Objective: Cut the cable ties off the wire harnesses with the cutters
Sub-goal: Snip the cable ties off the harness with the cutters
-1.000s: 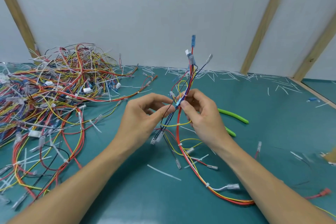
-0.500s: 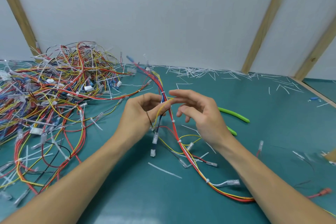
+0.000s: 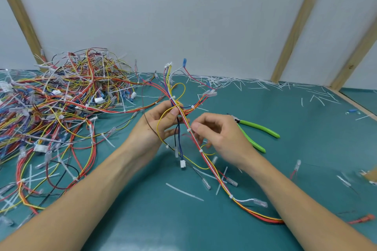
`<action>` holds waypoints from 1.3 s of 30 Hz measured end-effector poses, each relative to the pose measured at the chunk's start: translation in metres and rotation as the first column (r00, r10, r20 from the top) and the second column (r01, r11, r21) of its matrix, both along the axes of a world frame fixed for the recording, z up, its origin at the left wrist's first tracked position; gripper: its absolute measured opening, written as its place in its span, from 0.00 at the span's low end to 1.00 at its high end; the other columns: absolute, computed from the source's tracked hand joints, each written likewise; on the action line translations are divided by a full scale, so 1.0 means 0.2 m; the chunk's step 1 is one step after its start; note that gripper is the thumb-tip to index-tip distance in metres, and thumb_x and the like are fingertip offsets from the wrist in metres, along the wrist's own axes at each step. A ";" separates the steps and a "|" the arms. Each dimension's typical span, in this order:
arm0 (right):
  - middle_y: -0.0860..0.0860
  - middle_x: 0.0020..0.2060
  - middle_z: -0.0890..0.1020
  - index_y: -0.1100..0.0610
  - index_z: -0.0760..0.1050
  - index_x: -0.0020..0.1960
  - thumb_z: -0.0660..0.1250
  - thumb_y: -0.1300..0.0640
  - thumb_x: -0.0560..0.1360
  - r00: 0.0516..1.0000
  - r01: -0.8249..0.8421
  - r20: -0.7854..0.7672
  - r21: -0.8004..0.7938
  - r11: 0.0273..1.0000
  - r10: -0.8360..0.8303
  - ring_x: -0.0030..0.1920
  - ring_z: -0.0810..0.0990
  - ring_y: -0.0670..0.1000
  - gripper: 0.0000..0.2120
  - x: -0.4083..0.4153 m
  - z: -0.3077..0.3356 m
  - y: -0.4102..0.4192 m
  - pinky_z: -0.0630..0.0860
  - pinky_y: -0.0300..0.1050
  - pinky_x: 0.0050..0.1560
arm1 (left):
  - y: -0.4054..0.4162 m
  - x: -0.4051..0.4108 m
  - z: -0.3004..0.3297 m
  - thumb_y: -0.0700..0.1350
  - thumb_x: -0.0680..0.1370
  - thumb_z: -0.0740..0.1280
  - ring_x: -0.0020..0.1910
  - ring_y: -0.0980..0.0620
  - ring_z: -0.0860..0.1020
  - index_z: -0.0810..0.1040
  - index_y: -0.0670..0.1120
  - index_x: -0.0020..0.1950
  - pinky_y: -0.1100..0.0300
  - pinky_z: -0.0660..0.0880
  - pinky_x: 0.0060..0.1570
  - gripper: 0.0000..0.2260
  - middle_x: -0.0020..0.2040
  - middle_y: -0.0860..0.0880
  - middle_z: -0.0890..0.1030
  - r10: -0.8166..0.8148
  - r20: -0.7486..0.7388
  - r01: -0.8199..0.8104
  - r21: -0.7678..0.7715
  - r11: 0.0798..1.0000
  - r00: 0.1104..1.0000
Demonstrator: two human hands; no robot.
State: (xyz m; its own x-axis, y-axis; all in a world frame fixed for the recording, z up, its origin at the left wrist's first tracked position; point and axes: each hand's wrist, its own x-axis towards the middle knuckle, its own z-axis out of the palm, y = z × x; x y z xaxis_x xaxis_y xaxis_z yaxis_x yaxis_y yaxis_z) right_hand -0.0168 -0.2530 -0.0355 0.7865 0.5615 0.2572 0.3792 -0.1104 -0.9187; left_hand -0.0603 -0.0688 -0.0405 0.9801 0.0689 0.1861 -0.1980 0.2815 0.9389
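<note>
Wire harness pile (image 3: 61, 108): heaped far left on green mat (image 3: 142, 220), likely awaiting processing. Left hand (image 3: 161, 126): thumb and fingers pinch held harness (image 3: 184, 120) at upper bundle, lifting it off mat for inspection. Harness long axis: diagonal, connector ends point up and away, tail trails toward near right. Cable tie (image 3: 189, 130): white, just below grip. Right hand (image 3: 219, 136): fingers loosely curled, empty, thumb beside tie. Cutters (image 3: 259, 130): green handles, flat on mat behind right hand, untouched.

matt teal mat (image 3: 306, 169), glossy green cutters (image 3: 259, 128)
</note>
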 end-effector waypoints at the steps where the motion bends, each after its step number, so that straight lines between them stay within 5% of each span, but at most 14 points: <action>1: 0.51 0.36 0.84 0.60 0.82 0.44 0.68 0.62 0.81 0.999 -0.046 -0.006 -0.027 0.999 0.046 0.35 0.80 0.45 0.09 -0.01 0.00 0.00 0.74 0.33 0.38 | 0.00 0.00 0.00 0.47 0.77 0.65 0.45 0.55 0.81 0.80 0.50 0.51 0.64 0.77 0.44 0.05 0.45 0.54 0.83 -0.007 0.007 0.007 -0.003 1.000 1.000; 5: 0.57 0.39 0.85 0.62 0.84 0.47 0.69 0.62 0.81 0.991 -0.135 -0.028 -0.059 0.989 0.134 0.36 0.79 0.43 0.07 -0.01 0.01 0.00 0.75 0.34 0.38 | 0.01 0.00 -0.01 0.45 0.79 0.64 0.41 0.57 0.79 0.79 0.49 0.52 0.63 0.77 0.42 0.05 0.44 0.54 0.82 -0.017 0.018 0.018 -0.030 0.999 1.000; 9: 0.48 0.33 0.82 0.59 0.85 0.45 0.72 0.62 0.79 0.992 -0.125 -0.021 -0.044 0.991 0.124 0.34 0.77 0.44 0.05 -0.01 0.00 0.00 0.75 0.35 0.38 | 0.00 0.00 0.00 0.46 0.78 0.65 0.41 0.57 0.80 0.83 0.52 0.49 0.62 0.77 0.43 0.07 0.44 0.53 0.82 -0.009 -0.017 0.008 -0.034 0.999 1.000; 15: 0.45 0.31 0.82 0.54 0.84 0.41 0.75 0.60 0.77 0.994 0.054 0.095 0.000 0.999 -0.054 0.33 0.77 0.44 0.06 0.03 0.00 -0.01 0.74 0.42 0.39 | 0.04 0.01 0.01 0.49 0.78 0.65 0.54 0.54 0.84 0.81 0.49 0.60 0.62 0.80 0.47 0.12 0.56 0.51 0.85 -0.050 -0.093 0.043 -0.069 0.997 0.994; 23: 0.42 0.32 0.82 0.54 0.83 0.41 0.74 0.58 0.77 0.922 0.295 0.231 0.099 0.950 -0.310 0.34 0.77 0.42 0.06 0.05 0.00 -0.02 0.73 0.36 0.38 | 0.08 0.04 -0.03 0.34 0.80 0.60 0.40 0.57 0.85 0.79 0.47 0.56 0.59 0.75 0.41 0.13 0.47 0.53 0.86 0.320 -0.346 -0.343 -0.003 0.939 0.882; 26: 0.43 0.33 0.82 0.53 0.83 0.41 0.74 0.58 0.78 0.898 0.348 0.222 0.172 0.921 -0.381 0.33 0.77 0.43 0.06 0.07 0.01 -0.03 0.72 0.35 0.39 | 0.08 0.04 0.00 0.35 0.79 0.61 0.32 0.57 0.81 0.78 0.47 0.52 0.61 0.70 0.34 0.10 0.44 0.50 0.81 0.490 -0.257 -0.492 0.061 0.868 0.833; 28: 0.43 0.32 0.82 0.52 0.83 0.42 0.74 0.58 0.78 0.887 0.375 0.207 0.199 0.906 -0.413 0.33 0.77 0.43 0.06 0.07 0.01 -0.04 0.73 0.37 0.39 | 0.05 0.02 0.03 0.35 0.79 0.62 0.31 0.56 0.77 0.77 0.46 0.49 0.63 0.68 0.32 0.07 0.39 0.49 0.78 0.576 -0.035 -0.567 0.141 0.812 0.817; 31: 0.43 0.34 0.83 0.51 0.83 0.42 0.74 0.56 0.78 0.881 0.400 0.190 0.192 0.896 -0.434 0.34 0.80 0.45 0.05 0.07 0.01 -0.04 0.77 0.46 0.39 | -0.03 -0.05 0.06 0.39 0.78 0.66 0.33 0.54 0.73 0.78 0.43 0.46 0.62 0.69 0.33 0.02 0.35 0.50 0.77 0.468 0.320 -0.558 0.307 0.771 0.824; 33: 0.44 0.35 0.82 0.51 0.83 0.42 0.74 0.55 0.78 0.881 0.407 0.184 0.178 0.896 -0.437 0.37 0.81 0.50 0.05 0.07 0.00 -0.03 0.80 0.52 0.41 | -0.08 -0.09 0.06 0.43 0.76 0.68 0.33 0.55 0.73 0.81 0.45 0.44 0.57 0.69 0.32 0.04 0.34 0.51 0.78 0.334 0.428 -0.521 0.460 0.719 0.840; 39: 0.45 0.34 0.83 0.53 0.84 0.42 0.74 0.57 0.77 0.891 0.376 0.221 0.126 0.918 -0.396 0.35 0.80 0.46 0.05 0.07 -0.03 -0.02 0.76 0.46 0.40 | -0.12 -0.09 -0.01 0.46 0.78 0.70 0.40 0.51 0.76 0.84 0.54 0.54 0.69 0.64 0.37 0.07 0.45 0.55 0.82 -0.043 0.304 -0.219 0.769 0.600 0.952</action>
State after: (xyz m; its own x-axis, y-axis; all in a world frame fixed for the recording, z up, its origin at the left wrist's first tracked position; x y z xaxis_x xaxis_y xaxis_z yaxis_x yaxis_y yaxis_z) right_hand -0.0026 -0.2573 -0.0415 0.8477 0.1966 0.4928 0.5282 -0.2249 -0.8188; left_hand -0.0775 -0.0932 -0.0429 0.8776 -0.1490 0.4556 -0.4522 -0.5724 0.6840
